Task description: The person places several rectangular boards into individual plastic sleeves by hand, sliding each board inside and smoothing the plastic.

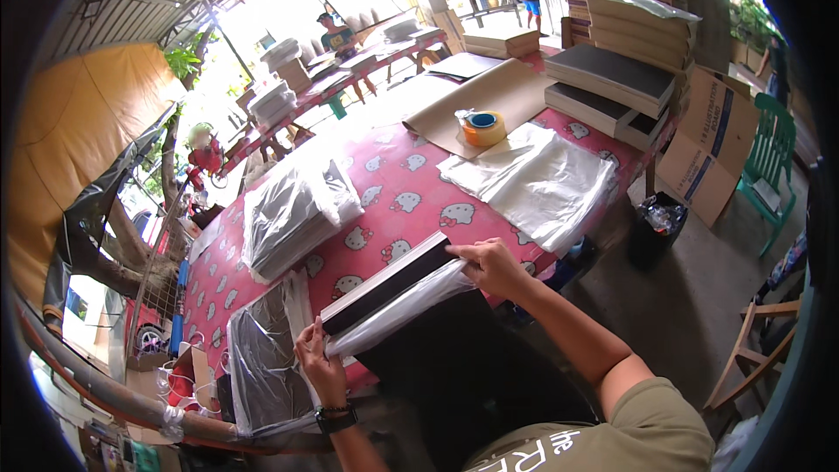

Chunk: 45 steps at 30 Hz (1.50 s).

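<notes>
Both my hands hold a thick stack of black boards (385,284) by its two ends at the near edge of the table. The stack's pale layered edge faces up and away from me. Clear plastic (406,304) is bunched along its near side, and a broad black surface (454,358) hangs below toward my body. My left hand (320,360) grips the left end. My right hand (494,269) pinches the right end. Beside my left hand lies a plastic-wrapped black stack (269,358); farther off is another wrapped stack (297,214).
White plastic bags (542,182) lie on the pink patterned table (398,166). A tape roll (481,127) rests on brown paper (437,105). Black-topped board stacks (609,79) stand at the far right, near a carton (712,144) and a green chair (769,166). Other people are in the background.
</notes>
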{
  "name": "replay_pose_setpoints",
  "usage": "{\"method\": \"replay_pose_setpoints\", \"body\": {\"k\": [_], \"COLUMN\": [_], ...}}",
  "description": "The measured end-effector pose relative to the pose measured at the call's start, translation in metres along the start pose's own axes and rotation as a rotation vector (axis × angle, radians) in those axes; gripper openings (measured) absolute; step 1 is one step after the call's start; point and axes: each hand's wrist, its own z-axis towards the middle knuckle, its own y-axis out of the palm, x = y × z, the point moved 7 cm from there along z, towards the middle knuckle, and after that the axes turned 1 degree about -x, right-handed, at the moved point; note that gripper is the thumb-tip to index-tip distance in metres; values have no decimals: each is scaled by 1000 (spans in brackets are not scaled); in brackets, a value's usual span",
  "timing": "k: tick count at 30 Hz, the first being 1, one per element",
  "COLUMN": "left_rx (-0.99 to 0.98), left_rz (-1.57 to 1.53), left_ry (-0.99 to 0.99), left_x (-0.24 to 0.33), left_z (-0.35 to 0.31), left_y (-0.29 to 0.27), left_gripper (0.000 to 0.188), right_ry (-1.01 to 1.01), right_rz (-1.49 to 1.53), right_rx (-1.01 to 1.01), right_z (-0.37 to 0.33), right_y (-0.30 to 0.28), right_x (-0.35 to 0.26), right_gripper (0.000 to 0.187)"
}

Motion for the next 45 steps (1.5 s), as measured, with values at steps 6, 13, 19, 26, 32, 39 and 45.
{"method": "replay_pose_setpoints", "body": {"k": [6,13,19,26,32,39,45], "left_rx": [81,199,38,-313,-407,-649,-298], "left_rz": [32,-85,-1387,-1934,-1625,-402,-917], "left_ry": [40,-1,-741,-898,-1143,-618,-1238], "left_x": [15,14,-49,-72,-40,-60,-111], "left_z": [-9,-22,-63,-135,-184,-243,-315], "left_y": [-12,-37,-3,42,59,93,134], "left_gripper": [42,20,7,17,17,18,24], "right_ry": [19,237,685,824,1121,1272,966], "right_rz": [-37,362,1226,1465,1456,562,-115], "right_rx": [-21,-25,-460,-389,-255,-256,-430], "right_z": [5,0,-26,-87,-168,-264,-255], "right_y": [2,-19,-3,32,55,77,81], "right_x": [0,-8,-5,39,89,143,126], "right_gripper": [34,12,11,20,18,20,25]}}
